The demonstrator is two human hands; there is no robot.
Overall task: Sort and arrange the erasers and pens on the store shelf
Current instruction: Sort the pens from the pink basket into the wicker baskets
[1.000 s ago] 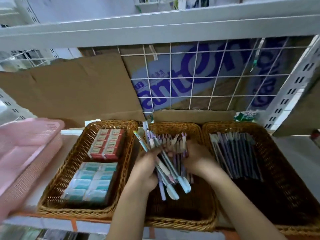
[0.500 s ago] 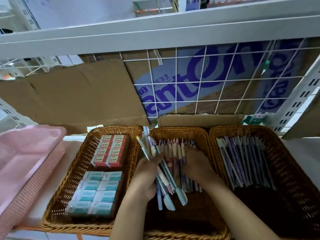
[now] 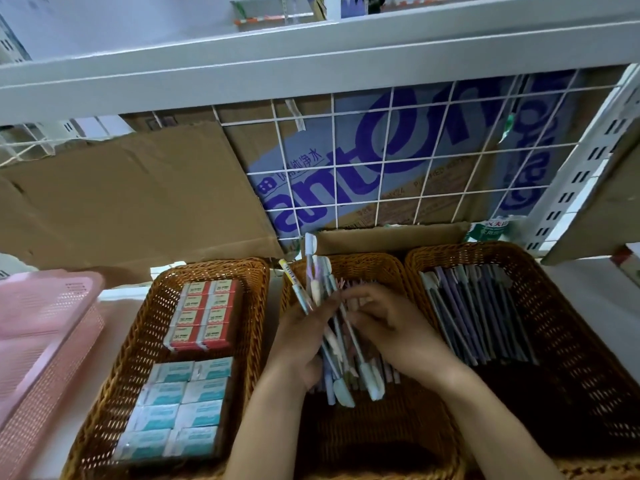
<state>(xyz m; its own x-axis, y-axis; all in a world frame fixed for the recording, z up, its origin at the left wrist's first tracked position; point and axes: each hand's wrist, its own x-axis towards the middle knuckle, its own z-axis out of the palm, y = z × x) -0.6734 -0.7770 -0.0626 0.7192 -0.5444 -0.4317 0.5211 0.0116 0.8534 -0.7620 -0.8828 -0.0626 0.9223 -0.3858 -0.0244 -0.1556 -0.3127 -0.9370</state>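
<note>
ok, left hand point(image 3: 303, 344) gripped a fanned pen bundle point(image 3: 334, 344) over the middle wicker basket point(image 3: 367, 266), upper ends sticking past its back rim. right hand point(image 3: 386, 327) lay on the loose pens point(image 3: 389, 370) in that basket, fingertips at the bundle; couldn't tell if it pinched any. hands close together. left wicker basket point(image 3: 161, 289) held red erasers point(image 3: 204, 315) at the back, teal erasers point(image 3: 180, 407) in front. right wicker basket point(image 3: 571, 306) held purple pens point(image 3: 478, 313) in a row. pink plastic basket point(image 3: 41, 327) sat far left on the shelf point(image 3: 595, 299).

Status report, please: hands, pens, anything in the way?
Left hand grips pen bundle at middle basket. Right hand at bundle, grip unclear. No obstruction visible.
</note>
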